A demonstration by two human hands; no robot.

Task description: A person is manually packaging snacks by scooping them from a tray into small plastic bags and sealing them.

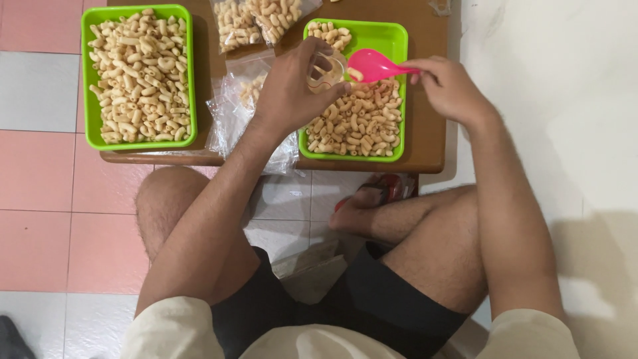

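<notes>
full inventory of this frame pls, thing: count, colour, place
trays: 2, green, on table, left and right
macaroni: beige, heaped in both trays
filled bags: 2, clear, table top centre
empty bags: clear, between the trays; count unclear
cup: 1, clear, over right tray
spoon: 1, pink, over right tray, holding macaroni
table: 1, brown wood
floor: pink and grey tiles
left hand: on the cup
right hand: holds the spoon handle

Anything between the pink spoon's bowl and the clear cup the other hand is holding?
Nothing visible. The pink plastic spoon in the right hand sits right beside the small clear plastic cup gripped by the left hand, over the right-hand green plastic tray of macaroni snacks. No object sits between them.
</notes>
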